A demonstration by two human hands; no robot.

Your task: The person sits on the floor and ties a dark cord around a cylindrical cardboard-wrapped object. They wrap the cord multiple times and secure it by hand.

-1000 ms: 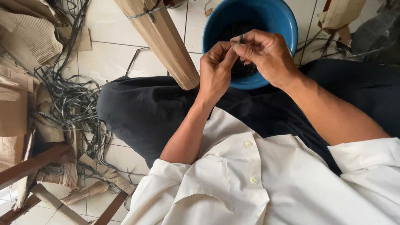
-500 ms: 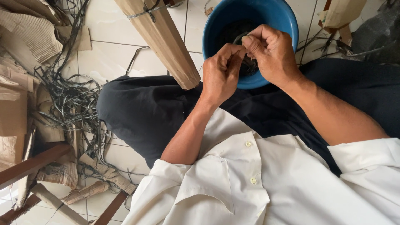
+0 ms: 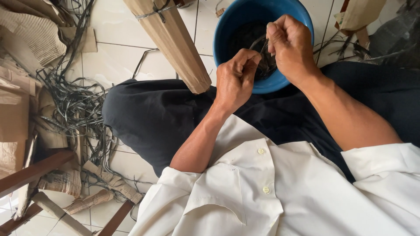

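Observation:
I sit on a tiled floor in dark trousers and a white shirt. A blue plastic bucket stands between my knees, with dark stringy material inside. Over its near rim my left hand pinches one end of a thin dark strand. My right hand grips the other end a little higher and further right, above the bucket's opening. The strand runs taut between the two hands.
A bundle of tan wooden slats tied with wire lies on the floor left of the bucket. A tangle of dark straps and torn cardboard litter the left side. Brown wooden bars cross the lower left.
My hands have drawn apart: the right hand rose over the bucket while the left stayed near the rim, stretching the strand between them.

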